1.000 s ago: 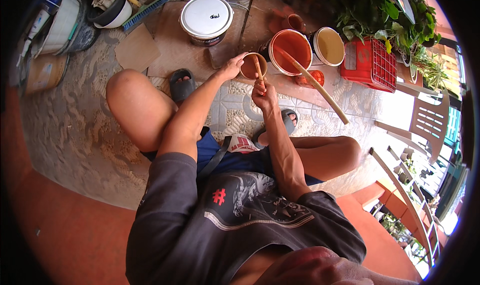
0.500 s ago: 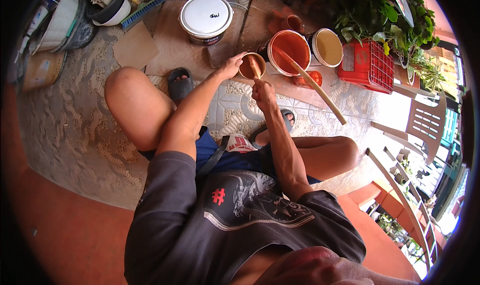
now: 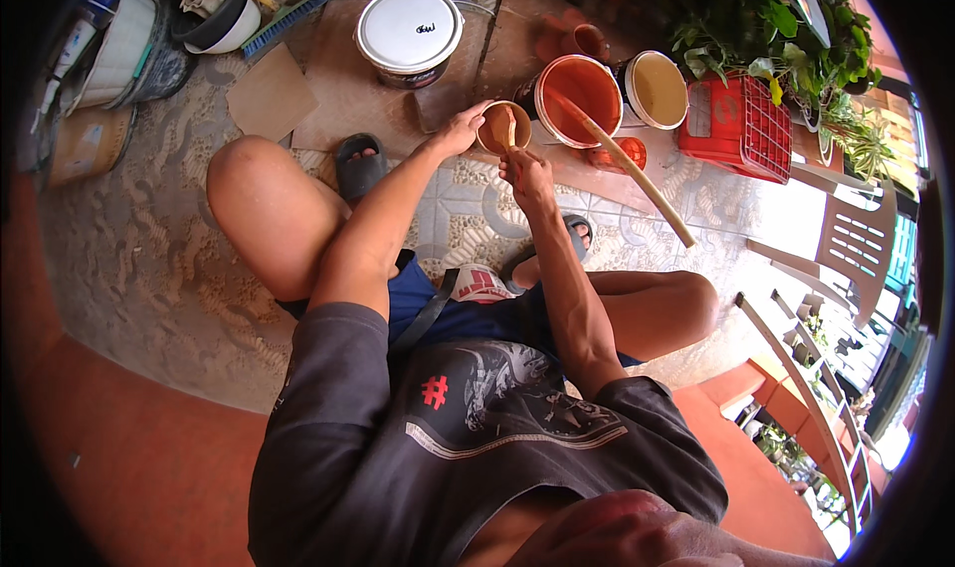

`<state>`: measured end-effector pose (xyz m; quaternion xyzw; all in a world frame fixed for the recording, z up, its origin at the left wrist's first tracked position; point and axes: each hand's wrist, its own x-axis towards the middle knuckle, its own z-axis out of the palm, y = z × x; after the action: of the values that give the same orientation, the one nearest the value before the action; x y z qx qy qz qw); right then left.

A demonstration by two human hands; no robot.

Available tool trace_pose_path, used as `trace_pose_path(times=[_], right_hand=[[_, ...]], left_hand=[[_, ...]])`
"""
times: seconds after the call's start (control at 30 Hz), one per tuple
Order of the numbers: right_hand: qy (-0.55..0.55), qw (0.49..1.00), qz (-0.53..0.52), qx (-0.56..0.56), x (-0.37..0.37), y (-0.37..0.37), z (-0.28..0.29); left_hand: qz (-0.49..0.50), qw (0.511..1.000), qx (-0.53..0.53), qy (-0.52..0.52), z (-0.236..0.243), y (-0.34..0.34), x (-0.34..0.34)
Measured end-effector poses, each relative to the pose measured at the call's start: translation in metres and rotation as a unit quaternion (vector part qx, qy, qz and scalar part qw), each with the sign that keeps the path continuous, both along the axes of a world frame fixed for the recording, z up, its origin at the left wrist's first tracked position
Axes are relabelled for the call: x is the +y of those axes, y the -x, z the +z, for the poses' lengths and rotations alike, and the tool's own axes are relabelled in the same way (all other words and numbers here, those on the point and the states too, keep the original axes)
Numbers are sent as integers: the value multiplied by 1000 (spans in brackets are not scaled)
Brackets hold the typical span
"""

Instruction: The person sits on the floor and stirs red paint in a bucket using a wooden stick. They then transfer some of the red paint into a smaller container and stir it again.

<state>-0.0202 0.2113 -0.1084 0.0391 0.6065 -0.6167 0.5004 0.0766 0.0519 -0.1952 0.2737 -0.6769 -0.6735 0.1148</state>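
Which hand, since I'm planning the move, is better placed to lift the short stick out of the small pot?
Right, probably: the right hand grips the short stick, whose far end is inside the small pot. The left hand is at the pot's left rim, so seems better suited to steadying it.

Slatted-back chair [image 3: 854, 241]: plastic, beige, 1. Floor tiles [image 3: 189, 259]: patterned, grey and cream, left of the chair. Painted surface [image 3: 149, 438]: terracotta orange, below and left of the chair. Ladder-like frame [image 3: 786, 358]: 2 long rails, below the chair. Daylight: glaring, around the chair.
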Motion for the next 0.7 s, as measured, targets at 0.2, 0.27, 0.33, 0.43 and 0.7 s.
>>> trace_pose_path(times=[0.2, 0.27, 0.33, 0.43, 0.7], right_hand=[[125, 962, -148, -192, -8, 10, -8], [119, 962, -128, -212, -11, 4, -9], [113, 960, -113, -229, -7, -3, -8], [124, 953, -86, -263, 1, -8, -5], [-154, 967, 140, 149, -1, -2, 37]], left_hand=[[-18, 996, -46, -70, 25, 8, 4], [-14, 998, -32, -43, 17, 2, 1], [-8, 1000, -13, -19, 6, -3, 0], [-6, 1000, -3, 1, -3, 3, -2], [3, 1000, -19, -13, -14, -2, 0]])
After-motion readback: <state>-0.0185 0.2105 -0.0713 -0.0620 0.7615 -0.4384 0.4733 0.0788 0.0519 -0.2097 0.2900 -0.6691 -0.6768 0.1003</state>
